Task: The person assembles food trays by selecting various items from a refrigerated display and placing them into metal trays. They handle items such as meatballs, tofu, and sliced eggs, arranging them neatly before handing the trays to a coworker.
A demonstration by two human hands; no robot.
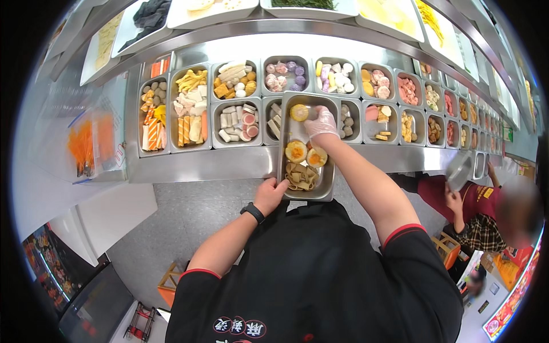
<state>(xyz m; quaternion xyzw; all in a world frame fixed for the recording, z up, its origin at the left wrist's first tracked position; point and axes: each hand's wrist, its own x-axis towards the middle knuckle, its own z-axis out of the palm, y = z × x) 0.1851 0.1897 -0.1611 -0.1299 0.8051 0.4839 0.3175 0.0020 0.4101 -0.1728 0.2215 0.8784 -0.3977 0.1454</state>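
Where the long metal pan (pixel 293 132) sits: across the near edge of the steel desk (pixel 211 167), partly over the trays.
Pan fill: done in part, I judge — corn piece (pixel 298 112) far end, orange-centred halves (pixel 296 151) mid-pan, brown strips (pixel 302 177) near end; left, bare metal around the corn.
Left hand (pixel 270 196): bare, gripping the pan's near-left side.
Right hand (pixel 323 124): clear-gloved, at the corn — pinch or touch, cannot tell.
Beyond pan: pink balls (pixel 275 83), purple balls (pixel 299 71).
Right of pan: grey balls (pixel 346 122).
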